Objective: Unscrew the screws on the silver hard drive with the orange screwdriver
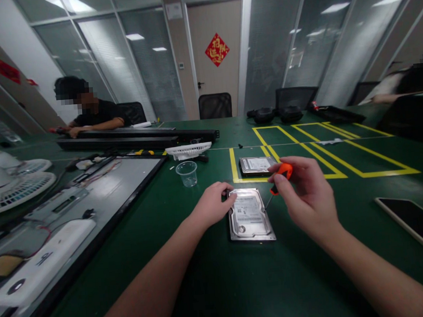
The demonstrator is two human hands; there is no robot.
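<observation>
A silver hard drive (250, 218) lies flat on the green table, label side up. My left hand (214, 201) grips its far left corner, the thumb on the top face and the fingers curled at the edge. In my right hand (306, 190) is a screwdriver (286, 171) with an orange and black handle, pinched between thumb and fingers. Its thin shaft slants down to the drive's right edge; whether the tip sits in a screw is too small to tell. Just beyond lies a second hard drive (257, 165), partly behind the right hand.
A clear plastic cup (187, 173) stands left of the drives. An opened panel (126, 179) with a white power strip (45, 262) fills the left side. Yellow tape (389, 171) marks the table, and a phone (415, 226) lies right. A person (95, 108) sits across the table.
</observation>
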